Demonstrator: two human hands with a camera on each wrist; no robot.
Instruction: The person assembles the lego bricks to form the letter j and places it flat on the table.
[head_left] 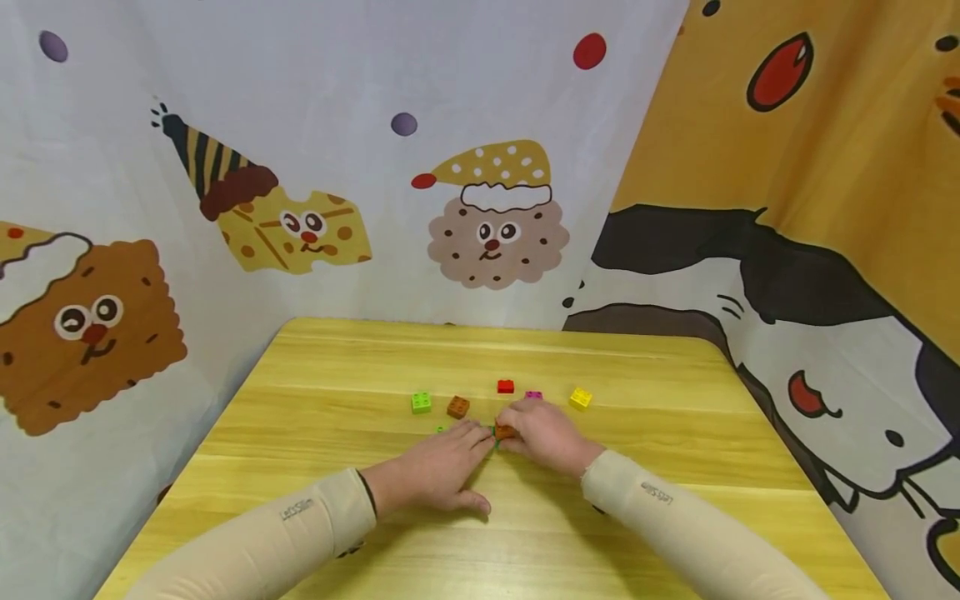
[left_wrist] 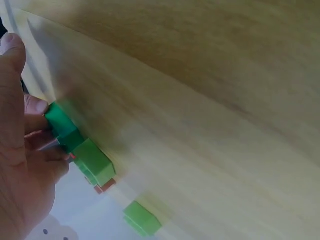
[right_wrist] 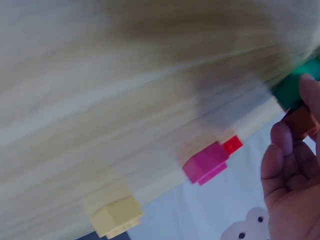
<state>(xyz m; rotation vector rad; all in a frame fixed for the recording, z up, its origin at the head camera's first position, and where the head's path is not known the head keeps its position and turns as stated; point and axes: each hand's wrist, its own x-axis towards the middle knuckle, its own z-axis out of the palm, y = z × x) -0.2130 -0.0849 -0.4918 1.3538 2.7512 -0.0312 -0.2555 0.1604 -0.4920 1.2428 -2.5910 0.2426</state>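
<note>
Orange-brown plastic catches my eye first: a small, blocky brick [head_left: 505,431] with flat sides, mostly covered by fingers near the middle of the table [head_left: 337,358]. From my remote seat I see the right hand [head_left: 547,433] at its 3 o'clock, thumb and fingers pinching it. Directly against it is a deep green brick [left_wrist: 62,125], smooth-faced and darker than its neighbours; whether the two are joined, I cannot tell. At 8 o'clock lies the left hand [head_left: 442,471], fingers extended, their tips touching the deep green brick, thumb spread apart.

Taking the orange-brown brick as my dial's centre, I find a red brick [head_left: 506,387] at 12, a magenta brick [head_left: 533,395] between 1 and 2, partly behind the right hand, and a yellow brick [head_left: 581,399] past 2. A studded brown brick [head_left: 458,407] sits at 10, with a bright lime brick [head_left: 421,402] farther out, between 9 and 10. Another lime piece [left_wrist: 95,162] peeks out at 9, just beside the left fingers.
</note>
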